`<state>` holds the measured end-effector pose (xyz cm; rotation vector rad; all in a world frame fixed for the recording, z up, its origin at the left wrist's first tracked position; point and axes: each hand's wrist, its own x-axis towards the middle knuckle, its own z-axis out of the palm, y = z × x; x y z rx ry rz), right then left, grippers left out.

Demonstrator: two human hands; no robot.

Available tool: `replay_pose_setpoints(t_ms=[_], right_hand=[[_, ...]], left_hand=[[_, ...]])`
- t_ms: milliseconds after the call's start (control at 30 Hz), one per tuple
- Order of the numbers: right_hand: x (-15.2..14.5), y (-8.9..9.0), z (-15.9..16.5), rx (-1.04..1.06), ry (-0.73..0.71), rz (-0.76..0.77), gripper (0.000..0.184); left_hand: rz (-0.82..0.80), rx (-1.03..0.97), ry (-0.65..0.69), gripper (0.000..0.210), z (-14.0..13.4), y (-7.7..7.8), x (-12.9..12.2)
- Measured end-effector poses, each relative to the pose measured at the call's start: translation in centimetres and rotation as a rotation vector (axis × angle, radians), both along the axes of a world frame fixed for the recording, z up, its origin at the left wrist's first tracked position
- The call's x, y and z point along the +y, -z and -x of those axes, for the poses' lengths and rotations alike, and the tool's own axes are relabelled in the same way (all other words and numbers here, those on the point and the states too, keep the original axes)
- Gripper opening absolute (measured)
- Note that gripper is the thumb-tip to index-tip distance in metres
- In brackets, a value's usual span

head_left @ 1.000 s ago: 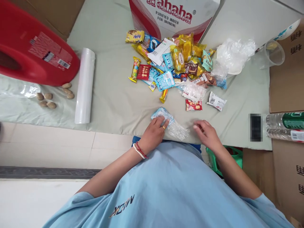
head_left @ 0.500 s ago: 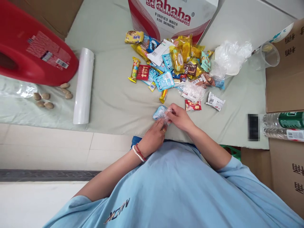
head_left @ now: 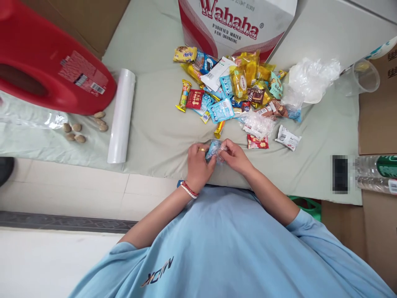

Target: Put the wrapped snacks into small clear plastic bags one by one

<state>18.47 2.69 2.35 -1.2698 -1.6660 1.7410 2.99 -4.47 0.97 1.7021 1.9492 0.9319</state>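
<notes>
A small blue snack packet (head_left: pixel 213 150) lies at the table's near edge, partly under crinkled clear plastic film (head_left: pixel 221 154). My left hand (head_left: pixel 198 163) is closed on the packet's left side, thumb in front and fingers behind. From the right, my right hand (head_left: pixel 235 156) pinches the film between thumb and fingers. Both hands hide parts of the packet. Just beyond them lie a gold-wrapped stick (head_left: pixel 219 129) and a red packet (head_left: pixel 257 142).
A heap of wrapped snacks (head_left: pixel 238 82) sits before a Wahaha box (head_left: pixel 229 29). Left are a plastic film roll (head_left: pixel 121 116), a red jug (head_left: pixel 62 62) and several nuts (head_left: pixel 80 138). Right are crumpled film (head_left: pixel 316 78), a clear cup (head_left: pixel 366 76) and bottles (head_left: pixel 372 182).
My left hand has shifted from in front of the packet to its left side and now grips it. My right hand still pinches the film. The whole view has shifted slightly.
</notes>
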Motion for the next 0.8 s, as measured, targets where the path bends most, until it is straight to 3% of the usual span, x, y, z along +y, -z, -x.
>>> replay_pose_setpoints(t_ms=[100,200,267,333,467,633,733,800], right_hand=[[-1.3,-1.4,-1.0,0.056,0.122,0.02,0.02],[-2.6,-2.4,-2.6,0.196,0.267,0.16,0.021],[-3.2,-2.2,-3.7,0.222,0.328,0.237,0.028],[-3.4,-1.5,-4.7,0.114,0.335,0.22,0.035],[-3.7,0.2,-6.1,-0.164,0.241,0.026,0.026],[-3.5,-0.3,-8.1,-0.14,0.185,-0.028,0.029],[-2.1,-1.8,-11.9,-0.046,0.289,-0.14,0.028],[0.1,-2.7,-16.3,0.012,0.514,-0.162,0.034]], left_hand=[[-0.163,-0.026,0.052,0.018,-1.5,-0.8,-0.8],[-0.382,0.094,0.179,0.023,-2.7,-0.9,-1.4],[-0.5,0.178,0.302,0.027,-3.2,-0.2,-1.6],[-0.578,0.237,0.429,0.026,-3.6,0.6,-1.7],[-0.536,0.208,0.671,0.032,-4.3,0.7,-1.7],[-0.378,0.078,0.853,0.041,-3.1,-0.5,-0.5],[-0.39,0.101,0.743,0.04,0.2,0.8,0.2],[-0.364,0.157,0.574,0.036,3.4,2.7,0.3]])
